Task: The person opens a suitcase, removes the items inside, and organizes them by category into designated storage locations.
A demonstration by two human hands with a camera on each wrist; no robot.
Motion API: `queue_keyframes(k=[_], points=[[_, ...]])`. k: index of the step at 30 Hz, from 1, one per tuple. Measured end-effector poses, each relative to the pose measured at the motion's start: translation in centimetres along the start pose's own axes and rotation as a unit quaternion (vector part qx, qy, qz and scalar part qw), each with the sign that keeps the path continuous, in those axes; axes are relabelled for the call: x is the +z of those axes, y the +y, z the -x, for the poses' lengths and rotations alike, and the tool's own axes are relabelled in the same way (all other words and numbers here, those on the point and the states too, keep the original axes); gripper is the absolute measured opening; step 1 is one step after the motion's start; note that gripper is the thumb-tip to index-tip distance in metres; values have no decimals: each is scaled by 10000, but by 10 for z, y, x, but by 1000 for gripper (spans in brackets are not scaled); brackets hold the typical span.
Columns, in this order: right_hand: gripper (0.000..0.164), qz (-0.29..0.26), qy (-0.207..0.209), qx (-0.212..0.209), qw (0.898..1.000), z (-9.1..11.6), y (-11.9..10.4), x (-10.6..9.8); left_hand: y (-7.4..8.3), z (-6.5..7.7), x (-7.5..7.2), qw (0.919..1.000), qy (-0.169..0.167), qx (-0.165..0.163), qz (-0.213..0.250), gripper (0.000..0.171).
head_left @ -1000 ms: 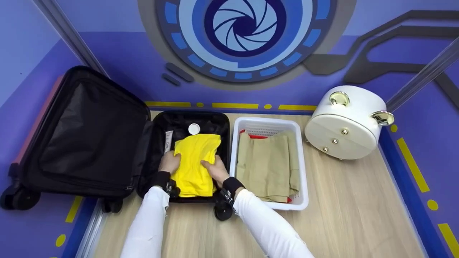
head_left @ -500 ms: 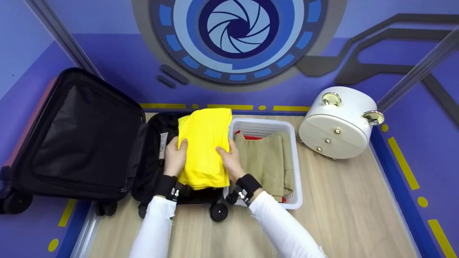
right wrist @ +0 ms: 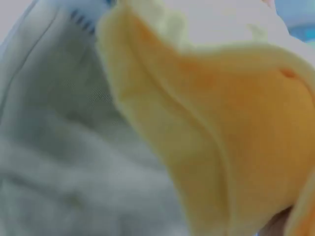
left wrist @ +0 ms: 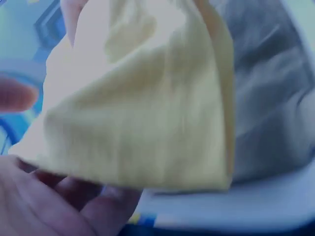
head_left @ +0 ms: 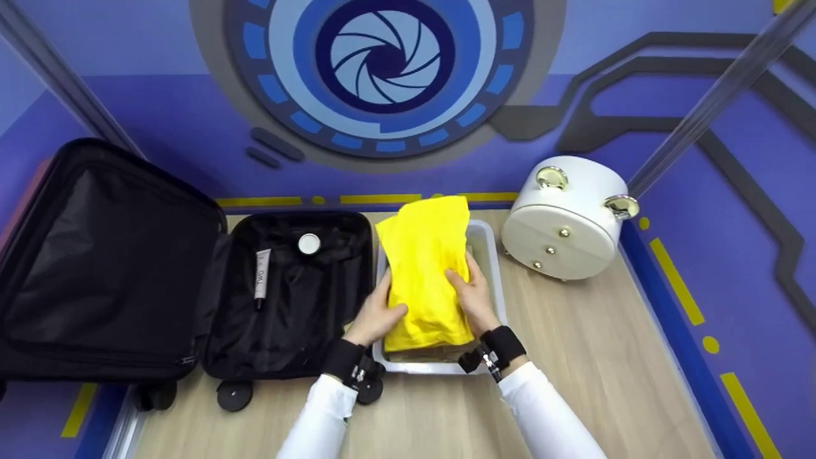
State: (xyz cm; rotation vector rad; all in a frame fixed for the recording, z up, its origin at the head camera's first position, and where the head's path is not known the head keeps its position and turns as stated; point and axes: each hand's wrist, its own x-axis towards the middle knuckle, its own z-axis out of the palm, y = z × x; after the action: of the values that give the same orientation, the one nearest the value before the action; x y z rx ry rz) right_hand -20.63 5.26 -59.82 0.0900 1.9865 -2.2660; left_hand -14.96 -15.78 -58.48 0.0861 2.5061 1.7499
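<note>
A folded yellow cloth garment is held up over the white basket, hiding most of it in the head view. My left hand grips its left edge, thumb on top and fingers beneath. On the opposite edge, my right hand holds it the same way. Folded khaki fabric lies in the basket under the yellow garment. In the left wrist view the garment's lower edge hangs just beyond the left fingers. The right wrist view is blurred, with yellow folds across it.
An open black suitcase lies left of the basket, its lid leaning back. Inside are a white tube and a small round white-lidded container. A white round case with gold ears stands at the back right, near the wall.
Both hands have lifted the yellow garment out of the suitcase and carried it right, over the basket. The tube and round container are now uncovered. The head view has shifted right.
</note>
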Motion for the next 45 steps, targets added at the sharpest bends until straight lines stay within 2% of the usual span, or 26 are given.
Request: queue_keyframes(k=[2, 4, 7, 10, 12, 15, 17, 19, 22, 23, 25, 27, 29, 31, 33, 35, 37, 39, 41, 42, 45], points=[[68, 39, -36, 95, 9999, -1, 8, -8, -6, 0, 10, 9999, -119, -51, -114, 84], [68, 118, -30, 180, 9998, -3, 14, -14, -12, 0, 18, 9997, -71, -57, -217, 82], [66, 391, 84, 239, 9989, -6, 23, -24, -19, -2, 29, 9992, 14, 73, -384, 82], [65, 853, 148, 376, 9955, -11, 31, -35, -25, -4, 38, 9964, 24, 283, -796, 83], [68, 1157, 115, 576, 9916, -12, 34, -40, -27, -5, 44, 9924, -146, 270, -1192, 80], [77, 1504, -20, 798, 9854, -9, 35, -45, -28, -4, 53, 9835, -565, 16, -1720, 71], [84, 1965, -199, 583, 9786, -3, 34, -45, -27, -2, 58, 9771, -812, -204, -1955, 67], [90, 2638, -409, 230, 9634, 6, 31, -46, -25, 0, 61, 9727, -903, -290, -2117, 65], [86, 3714, -713, -175, 9256, 17, 30, -47, -27, 3, 65, 9667, -851, -216, -2405, 63], [82, 4003, -786, -148, 9129, 20, 30, -47, -28, 4, 66, 9643, -840, -190, -2503, 63], [75, 4378, -925, 66, 8943, 25, 31, -48, -30, 7, 69, 9607, -842, -174, -2638, 62], [73, 4576, -1028, 215, 8829, 27, 31, -49, -32, 9, 71, 9581, -864, -216, -2723, 63], [75, 4697, -1050, 280, 8761, 31, 28, -50, -30, 12, 73, 9581, -846, -280, -2721, 64], [76, 4836, -952, 148, 8700, 36, 23, -50, -26, 16, 73, 9580, -758, -256, -2756, 65], [76, 5021, -746, -195, 8614, 43, 18, -50, -22, 22, 72, 9545, -637, -46, -2914, 64], [75, 5240, -546, -772, 8464, 50, 16, -51, -17, 28, 71, 9432, -551, 297, -3261, 63], [73, 5436, -533, -1339, 8269, 59, 19, -52, -15, 34, 70, 9231, -498, 733, -3742, 59], [69, 5550, -767, -1710, 8105, 67, 26, -52, -16, 41, 70, 9022, -560, 1057, -4144, 53], [65, 5669, -1118, -1790, 7963, 76, 36, -51, -20, 47, 72, 8853, -691, 1229, -4432, 47], [64, 5767, -1277, -1716, 7884, 80, 42, -51, -23, 50, 73, 8799, -777, 1235, -4522, 44], [65, 6019, -1536, -1414, 7708, 91, 56, -48, -32, 57, 77, 8711, -966, 1110, -4686, 39]])
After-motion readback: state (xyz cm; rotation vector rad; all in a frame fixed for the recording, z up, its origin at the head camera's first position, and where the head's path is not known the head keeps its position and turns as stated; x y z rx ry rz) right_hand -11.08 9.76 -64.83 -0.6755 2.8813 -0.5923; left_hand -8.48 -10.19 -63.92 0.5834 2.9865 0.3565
